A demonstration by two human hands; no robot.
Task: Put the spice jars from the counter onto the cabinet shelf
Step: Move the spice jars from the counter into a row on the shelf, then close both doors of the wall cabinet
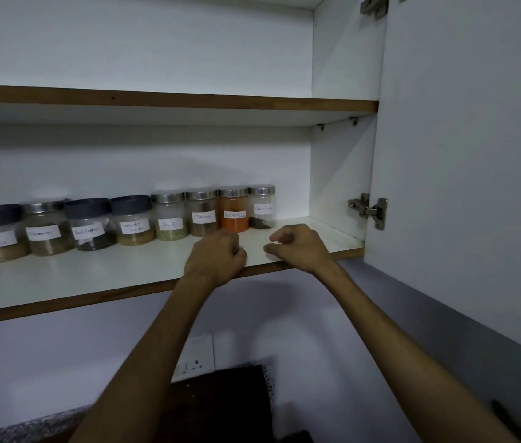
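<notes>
Several labelled spice jars stand in a row along the back of the lower cabinet shelf point(93, 279). At the right end are a black pepper jar point(262, 206), an orange red chilli powder jar point(234, 210), a cinnamon jar point(203, 213) and a fennel jar point(170, 216), all with steel lids. Further left stand jars with dark lids, among them coriander powder point(133, 220). My left hand point(217, 254) hovers over the shelf's front, just before the chilli jar, fingers curled and holding nothing. My right hand point(297, 246) is beside it, fingers loosely curled, empty.
The open cabinet door point(463, 155) stands at the right with its hinge point(369, 211). An upper shelf point(169, 100) spans above. Below are a wall socket point(196, 354), a dark board point(220, 401) and a strip of granite counter point(22, 426).
</notes>
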